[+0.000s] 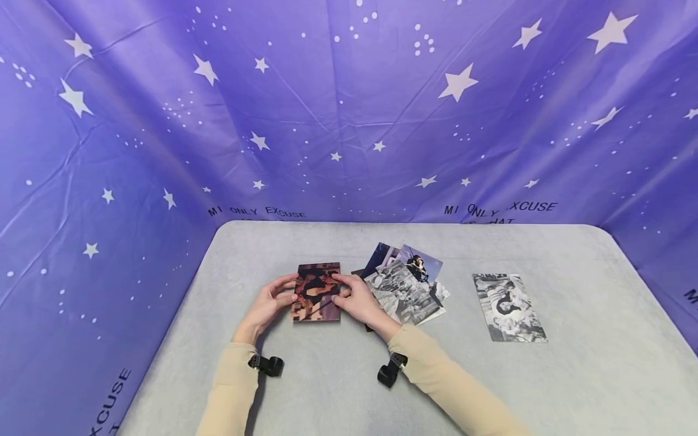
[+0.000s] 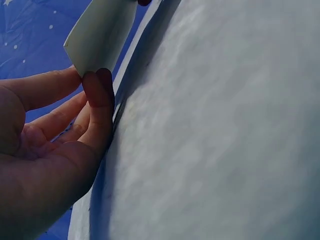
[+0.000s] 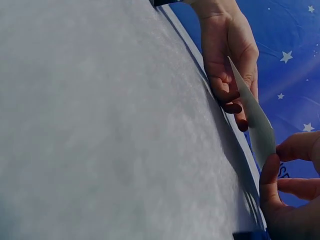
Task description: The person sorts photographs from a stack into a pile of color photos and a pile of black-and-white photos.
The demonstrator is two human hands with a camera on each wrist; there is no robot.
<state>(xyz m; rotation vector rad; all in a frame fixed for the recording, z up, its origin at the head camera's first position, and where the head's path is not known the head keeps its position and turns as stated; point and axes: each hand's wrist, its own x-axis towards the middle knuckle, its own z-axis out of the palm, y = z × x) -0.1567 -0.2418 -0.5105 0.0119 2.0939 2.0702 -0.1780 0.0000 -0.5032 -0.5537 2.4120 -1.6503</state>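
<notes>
A reddish-brown photo card (image 1: pixel 316 293) is held up over the table between both hands, its printed face toward the head camera. My left hand (image 1: pixel 268 307) pinches its left edge between thumb and fingers. At the right edge, my right hand (image 1: pixel 360 301) pinches it the same way. From the left wrist, the plain pale back of the photo card (image 2: pixel 102 35) shows, slightly bowed. Just right of my right hand lies a loose pile of photo cards (image 1: pixel 406 290), with a black-and-white one on top; my hand partly covers the pile's left side.
A single black-and-white photo card (image 1: pixel 509 307) lies apart on the right of the grey table (image 1: pixel 600 387). Purple cloth with white stars (image 1: pixel 338 109) hangs behind and at both sides. A black strap device (image 1: pixel 389 370) sits on each wrist.
</notes>
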